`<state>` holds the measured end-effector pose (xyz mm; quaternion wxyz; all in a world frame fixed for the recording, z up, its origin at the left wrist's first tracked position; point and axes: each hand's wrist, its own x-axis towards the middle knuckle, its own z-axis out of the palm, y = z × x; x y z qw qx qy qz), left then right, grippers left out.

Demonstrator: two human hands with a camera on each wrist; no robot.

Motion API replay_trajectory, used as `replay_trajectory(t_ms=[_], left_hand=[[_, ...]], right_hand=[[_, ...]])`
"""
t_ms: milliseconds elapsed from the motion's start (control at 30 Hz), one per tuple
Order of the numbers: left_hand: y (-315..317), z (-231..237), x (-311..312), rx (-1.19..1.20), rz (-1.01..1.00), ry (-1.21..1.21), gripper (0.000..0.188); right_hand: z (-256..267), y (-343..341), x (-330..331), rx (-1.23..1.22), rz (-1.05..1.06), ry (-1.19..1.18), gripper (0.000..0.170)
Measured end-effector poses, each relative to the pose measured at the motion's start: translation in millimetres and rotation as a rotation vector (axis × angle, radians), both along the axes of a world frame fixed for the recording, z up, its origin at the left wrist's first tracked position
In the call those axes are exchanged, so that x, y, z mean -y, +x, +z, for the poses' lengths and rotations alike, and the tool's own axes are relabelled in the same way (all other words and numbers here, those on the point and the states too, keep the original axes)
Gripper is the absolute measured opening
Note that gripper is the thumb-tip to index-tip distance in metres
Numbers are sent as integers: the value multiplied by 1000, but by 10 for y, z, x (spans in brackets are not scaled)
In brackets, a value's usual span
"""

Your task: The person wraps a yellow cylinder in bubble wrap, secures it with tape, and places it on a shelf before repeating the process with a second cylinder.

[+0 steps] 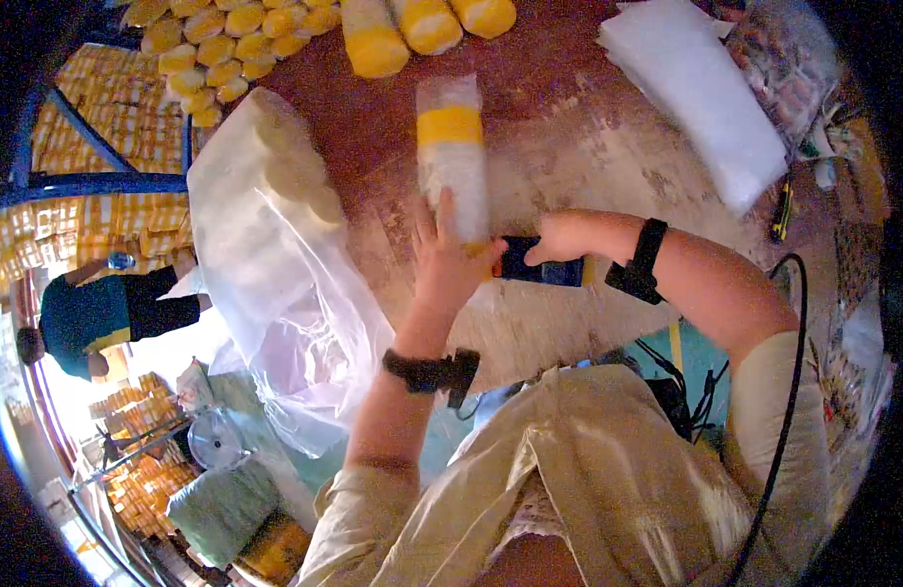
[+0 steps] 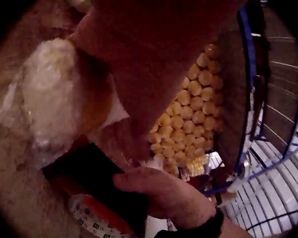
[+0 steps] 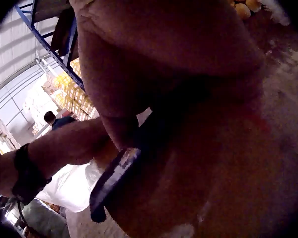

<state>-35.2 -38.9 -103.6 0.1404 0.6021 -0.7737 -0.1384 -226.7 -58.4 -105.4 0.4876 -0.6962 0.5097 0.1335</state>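
Observation:
A clear plastic package (image 1: 451, 171) with a yellow band lies lengthwise on the table. My left hand (image 1: 443, 262) rests on its near end, fingers stretched along it and thumb out toward the right. In my right hand (image 1: 569, 235) is a dark tape dispenser (image 1: 557, 271), gripped beside that near end. The left wrist view shows the dispenser's black body (image 2: 102, 173), a red part and a printed round piece, close against the package (image 2: 49, 94). In the right wrist view my fingers and shadow hide much of the dispenser (image 3: 116, 173).
Yellow-ended packages (image 1: 226, 44) are stacked at the far left, with several more (image 1: 432, 24) lying beside them. A large plastic bag (image 1: 266, 196) covers the left table edge. White sheets (image 1: 696, 103) and a cutter (image 1: 782, 210) lie right. Another person (image 1: 90, 313) stands beyond.

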Motion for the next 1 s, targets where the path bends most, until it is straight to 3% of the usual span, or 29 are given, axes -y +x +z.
replay_trajectory(t_ms=[33,100,133,233,300,333,400,467,500,600,667,700,767,800,867,933,1000], left_hand=[[-52,27,-1,77,37,24,90],[107,-81,84,-137,42,27,96],[215,-105,126,-242,47,33,99],[471,-63,270,-201,-28,141,101],[595,-296,331,-450,-77,238,102],[627,-325,369,-577,-106,287,102],[739,-278,522,-185,-113,315,103],[757,-166,577,-133,-132,405,105],[726,-74,558,-279,-154,487,105],[875,-217,649,-290,-221,469,106],[926,-425,781,-247,-275,434,108],[958,-484,802,-268,-291,455,109],[875,-293,752,-166,-237,453,111],[621,83,626,-45,-174,432,112],[327,231,502,40,-22,468,112],[101,163,643,-37,77,503,110],[5,-2,812,-126,56,416,104]], right_hand=[[52,31,8,-37,26,1,55],[159,106,40,-117,74,5,55],[127,124,34,-87,35,36,52],[-160,211,31,63,-110,178,48],[-356,237,2,258,-260,349,49],[-309,279,19,182,-182,244,50],[-209,427,84,21,-43,32,51],[-30,479,64,-20,-65,-51,49],[17,491,41,-41,-58,-80,48],[5,535,-111,-112,43,-198,38],[175,483,-263,-65,-163,-211,38],[126,447,-298,-46,-169,-239,41],[395,156,-442,113,-222,-215,46],[498,-14,-512,189,-242,-201,48],[480,-335,-649,158,-406,-303,46],[429,-598,-716,-143,-420,-506,38],[32,-886,-682,-319,-291,-709,33]])
